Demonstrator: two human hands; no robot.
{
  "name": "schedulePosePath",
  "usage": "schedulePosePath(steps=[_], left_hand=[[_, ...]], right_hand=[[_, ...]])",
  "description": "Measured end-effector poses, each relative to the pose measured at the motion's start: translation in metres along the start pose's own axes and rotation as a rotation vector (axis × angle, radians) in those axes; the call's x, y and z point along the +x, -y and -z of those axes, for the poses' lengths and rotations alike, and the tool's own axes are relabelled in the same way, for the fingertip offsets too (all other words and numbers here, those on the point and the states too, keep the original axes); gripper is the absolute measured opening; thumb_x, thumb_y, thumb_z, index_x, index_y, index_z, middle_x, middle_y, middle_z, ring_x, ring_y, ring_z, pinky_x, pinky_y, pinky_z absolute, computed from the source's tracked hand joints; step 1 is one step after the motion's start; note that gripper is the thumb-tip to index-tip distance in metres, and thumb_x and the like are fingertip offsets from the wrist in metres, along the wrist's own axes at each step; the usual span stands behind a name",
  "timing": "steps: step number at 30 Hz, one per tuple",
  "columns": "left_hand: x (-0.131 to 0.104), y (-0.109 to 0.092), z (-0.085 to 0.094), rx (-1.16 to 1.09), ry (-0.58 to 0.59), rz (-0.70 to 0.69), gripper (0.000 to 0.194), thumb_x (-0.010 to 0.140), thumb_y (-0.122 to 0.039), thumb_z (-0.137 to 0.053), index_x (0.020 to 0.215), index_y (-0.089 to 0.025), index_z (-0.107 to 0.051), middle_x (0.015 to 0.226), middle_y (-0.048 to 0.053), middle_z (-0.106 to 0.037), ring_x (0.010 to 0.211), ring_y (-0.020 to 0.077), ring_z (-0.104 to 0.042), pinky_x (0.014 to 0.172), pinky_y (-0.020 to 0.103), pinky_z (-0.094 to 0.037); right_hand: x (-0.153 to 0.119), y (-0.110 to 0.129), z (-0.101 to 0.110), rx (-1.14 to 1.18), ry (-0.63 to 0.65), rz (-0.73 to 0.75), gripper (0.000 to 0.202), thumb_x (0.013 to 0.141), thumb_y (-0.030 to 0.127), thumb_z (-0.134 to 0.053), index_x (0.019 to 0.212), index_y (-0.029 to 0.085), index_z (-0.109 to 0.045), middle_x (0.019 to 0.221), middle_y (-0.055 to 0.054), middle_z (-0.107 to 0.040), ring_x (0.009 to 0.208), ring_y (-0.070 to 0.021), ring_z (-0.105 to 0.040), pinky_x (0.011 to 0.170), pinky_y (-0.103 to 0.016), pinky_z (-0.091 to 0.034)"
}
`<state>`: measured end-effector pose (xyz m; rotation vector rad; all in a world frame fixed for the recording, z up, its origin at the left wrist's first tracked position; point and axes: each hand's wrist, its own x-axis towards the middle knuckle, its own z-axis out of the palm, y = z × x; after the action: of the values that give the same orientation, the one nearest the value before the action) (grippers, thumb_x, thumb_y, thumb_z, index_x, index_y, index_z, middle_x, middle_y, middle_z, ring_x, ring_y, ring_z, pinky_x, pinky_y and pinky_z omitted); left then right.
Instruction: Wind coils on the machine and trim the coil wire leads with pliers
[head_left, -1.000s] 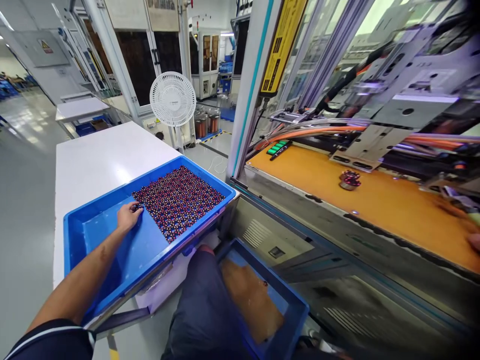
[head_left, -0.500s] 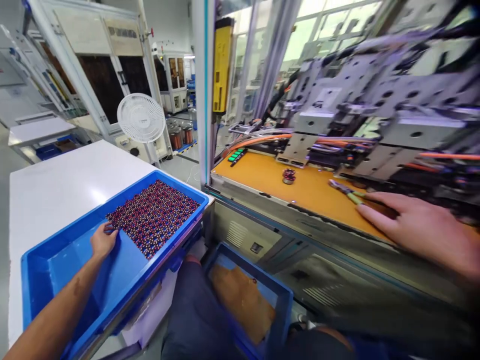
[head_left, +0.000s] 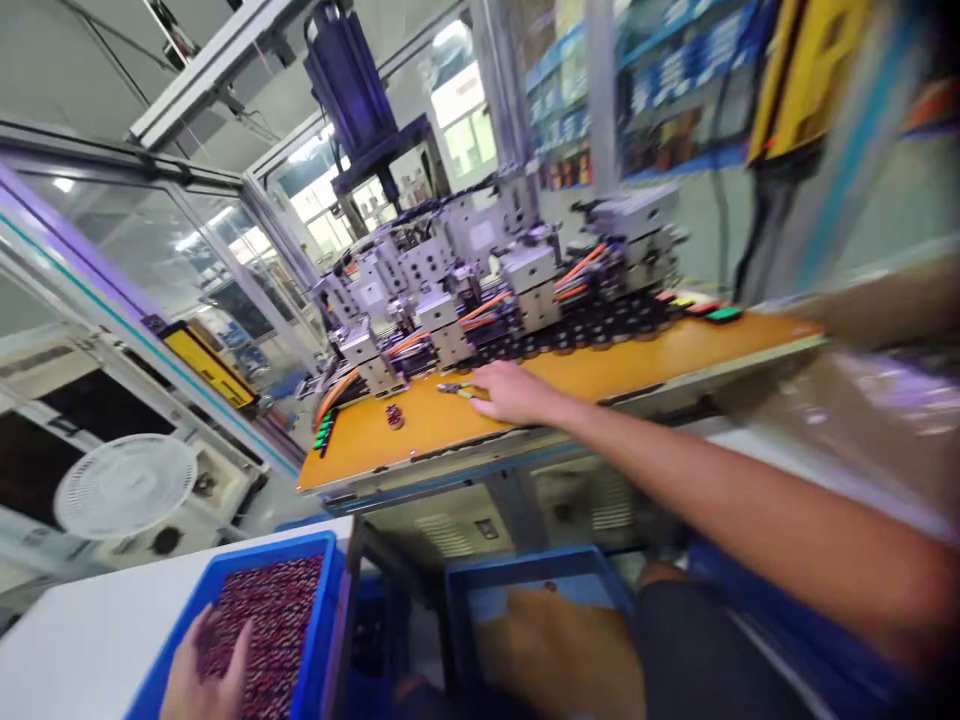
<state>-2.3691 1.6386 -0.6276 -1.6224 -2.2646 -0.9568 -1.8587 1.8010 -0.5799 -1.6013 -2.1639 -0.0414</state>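
On the far bench (head_left: 352, 450) your right hand (head_left: 517, 393) grips likely stiff pliers (head_left: 463, 391), best held by the handles, left hand (head_left: 201, 682) spread empty.

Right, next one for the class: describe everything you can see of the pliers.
The pliers have a grey, metallic-looking head and yellow-green handles. The right hand grips the handles, hiding part of them. The head points toward the picture's left, away from the hand, over the orange worktop. Whether the pliers touch it, or their head is open, is too blurred to tell.
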Motion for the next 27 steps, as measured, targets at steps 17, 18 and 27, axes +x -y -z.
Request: schedulePosePath(steps=[17, 18, 27], left_hand=[[0.06, -0.297, -0.123, -0.53, 0.343, 0.02, 0.07, 0.076, -0.019, -0.076, 0.139, -0.013, -0.046, 0.103, 0.009, -0.071, 0.107, 0.0292, -0.065, 0.101, 0.052, -0.046], [0.057, -0.294, -0.119, -0.57, 0.337, 0.02, 0.072, 0.074, -0.016, -0.077, 0.139, -0.013, -0.046, 0.1, 0.009, -0.071, 0.105, 0.0289, -0.066, 0.1, 0.05, -0.047], [-0.036, -0.236, -0.045, -1.109, 0.327, -0.009, 0.075, 0.072, -0.026, -0.073, 0.137, -0.018, -0.035, 0.11, 0.011, -0.07, 0.094, 0.0164, -0.071, 0.085, 0.03, -0.058]], right_hand=[[-0.009, 0.001, -0.004, 0.018, 0.019, 0.077, 0.025, 0.093, 0.033, -0.064, 0.11, 0.014, -0.066, 0.113, -0.008, -0.069, 0.104, -0.0202, -0.064, 0.095, -0.04, -0.051], [-0.01, 0.001, -0.004, 0.029, 0.017, 0.078, 0.025, 0.092, 0.032, -0.065, 0.109, 0.015, -0.067, 0.112, -0.008, -0.069, 0.103, -0.0201, -0.064, 0.094, -0.04, -0.051], [-0.01, -0.005, -0.01, 0.153, -0.076, 0.113, 0.024, 0.084, 0.026, -0.068, 0.104, 0.012, -0.072, 0.111, -0.013, -0.073, 0.101, -0.0257, -0.067, 0.093, -0.037, -0.051]])
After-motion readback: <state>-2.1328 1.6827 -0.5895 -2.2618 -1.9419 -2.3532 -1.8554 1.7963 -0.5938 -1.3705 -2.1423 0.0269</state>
